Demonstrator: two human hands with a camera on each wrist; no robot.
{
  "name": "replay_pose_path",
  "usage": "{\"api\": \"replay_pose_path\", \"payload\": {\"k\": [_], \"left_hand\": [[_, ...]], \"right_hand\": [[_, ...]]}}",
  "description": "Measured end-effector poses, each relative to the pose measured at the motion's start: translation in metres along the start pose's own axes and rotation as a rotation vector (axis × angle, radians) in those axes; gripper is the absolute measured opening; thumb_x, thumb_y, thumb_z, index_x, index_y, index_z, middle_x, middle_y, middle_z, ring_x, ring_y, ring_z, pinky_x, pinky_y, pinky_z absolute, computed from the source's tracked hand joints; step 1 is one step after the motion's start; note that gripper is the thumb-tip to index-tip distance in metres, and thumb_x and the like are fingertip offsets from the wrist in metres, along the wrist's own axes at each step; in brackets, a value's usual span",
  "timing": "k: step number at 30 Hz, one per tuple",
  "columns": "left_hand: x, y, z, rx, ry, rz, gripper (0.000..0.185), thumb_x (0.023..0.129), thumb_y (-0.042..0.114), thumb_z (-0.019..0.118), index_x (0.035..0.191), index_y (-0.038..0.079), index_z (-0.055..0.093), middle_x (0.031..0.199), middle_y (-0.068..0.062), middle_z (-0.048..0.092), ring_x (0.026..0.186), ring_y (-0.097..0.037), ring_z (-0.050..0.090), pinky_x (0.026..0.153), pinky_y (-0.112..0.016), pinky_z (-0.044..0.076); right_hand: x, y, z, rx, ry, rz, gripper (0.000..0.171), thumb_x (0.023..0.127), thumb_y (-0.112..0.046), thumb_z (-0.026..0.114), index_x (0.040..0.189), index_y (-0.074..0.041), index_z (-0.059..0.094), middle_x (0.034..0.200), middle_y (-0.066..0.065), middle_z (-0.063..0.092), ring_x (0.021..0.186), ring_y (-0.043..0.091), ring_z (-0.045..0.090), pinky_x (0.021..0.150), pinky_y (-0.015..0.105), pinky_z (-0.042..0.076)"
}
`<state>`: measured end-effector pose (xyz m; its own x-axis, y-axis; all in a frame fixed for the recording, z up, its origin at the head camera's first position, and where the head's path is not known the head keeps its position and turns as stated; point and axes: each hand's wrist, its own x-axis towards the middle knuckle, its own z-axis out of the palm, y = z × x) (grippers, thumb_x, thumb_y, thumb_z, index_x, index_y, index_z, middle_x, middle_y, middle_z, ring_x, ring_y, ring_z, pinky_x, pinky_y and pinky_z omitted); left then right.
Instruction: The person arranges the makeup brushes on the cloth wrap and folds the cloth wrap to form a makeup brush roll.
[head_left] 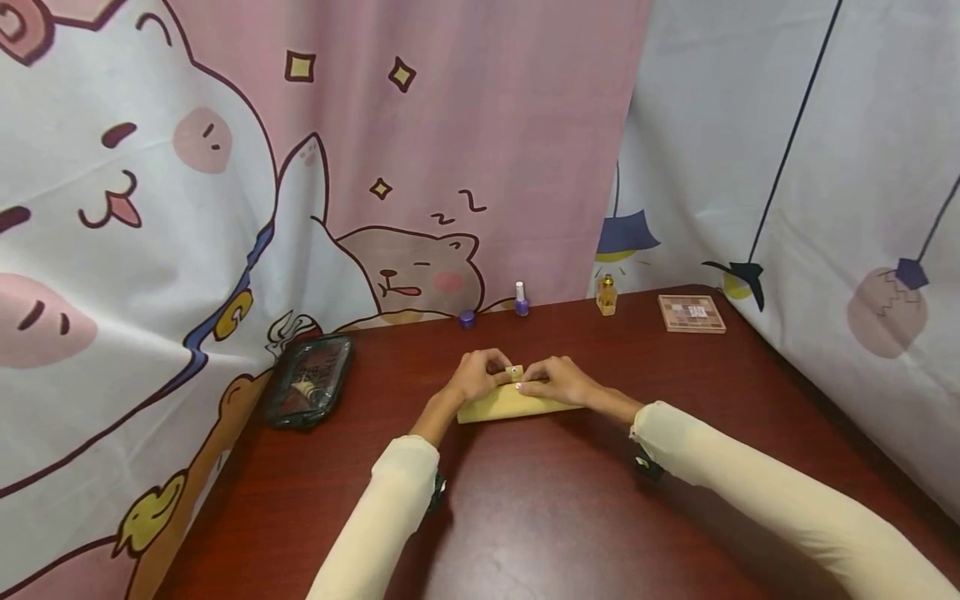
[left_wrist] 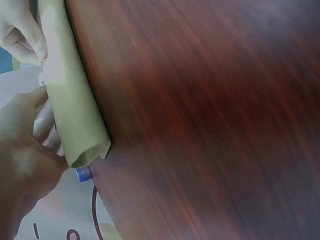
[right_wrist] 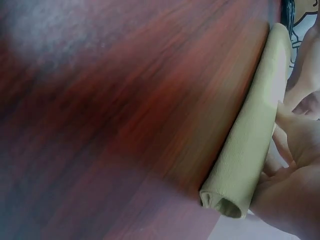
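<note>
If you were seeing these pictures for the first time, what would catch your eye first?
Two hands, the left hand and right hand, meet mid-table, gripping a rolled yellow cloth and pinching a small clasp on top. Behind looms a pink cartoon-cat curtain, with a dark pouch at the left table edge.

Dark red wooden table [head_left: 570,517], pink cartoon-cat curtain [head_left: 225,167] behind, grey lamp-print curtain [head_left: 810,150] right
</note>
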<state>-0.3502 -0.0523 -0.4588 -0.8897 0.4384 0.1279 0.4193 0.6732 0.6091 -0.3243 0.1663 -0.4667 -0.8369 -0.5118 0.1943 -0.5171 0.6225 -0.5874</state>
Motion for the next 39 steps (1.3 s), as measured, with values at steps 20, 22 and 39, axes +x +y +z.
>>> {"api": "replay_pose_path", "payload": {"k": [20, 22, 39], "left_hand": [[-0.027, 0.003, -0.005, 0.105, 0.027, 0.269, 0.016, 0.096, 0.013, 0.076, 0.11, 0.015, 0.083, 0.102, 0.003, 0.077, 0.091, -0.013, 0.061, 0.078, -0.028, 0.048], [-0.029, 0.003, -0.005, 0.114, 0.019, 0.267, 0.017, 0.096, 0.014, 0.076, 0.111, 0.015, 0.083, 0.104, 0.003, 0.077, 0.093, -0.013, 0.061, 0.078, -0.028, 0.048], [-0.033, 0.003, 0.002, 0.429, 0.065, 0.37, 0.023, 0.096, 0.033, 0.077, 0.113, 0.018, 0.082, 0.106, 0.005, 0.076, 0.096, -0.013, 0.062, 0.082, -0.028, 0.053]], "right_hand": [[-0.003, 0.007, 0.0, 0.041, 0.044, -0.012, 0.02, 0.088, -0.029, 0.086, 0.093, -0.016, 0.071, 0.1, 0.0, 0.078, 0.107, 0.03, 0.074, 0.095, 0.049, 0.056], [-0.003, 0.008, 0.001, 0.044, 0.051, -0.031, 0.022, 0.088, -0.027, 0.085, 0.096, -0.014, 0.07, 0.098, 0.0, 0.077, 0.104, 0.028, 0.074, 0.093, 0.048, 0.057], [-0.002, 0.01, 0.005, 0.032, 0.063, -0.22, 0.015, 0.093, -0.015, 0.08, 0.105, -0.008, 0.077, 0.098, 0.004, 0.076, 0.093, 0.02, 0.074, 0.083, 0.034, 0.061]]}}
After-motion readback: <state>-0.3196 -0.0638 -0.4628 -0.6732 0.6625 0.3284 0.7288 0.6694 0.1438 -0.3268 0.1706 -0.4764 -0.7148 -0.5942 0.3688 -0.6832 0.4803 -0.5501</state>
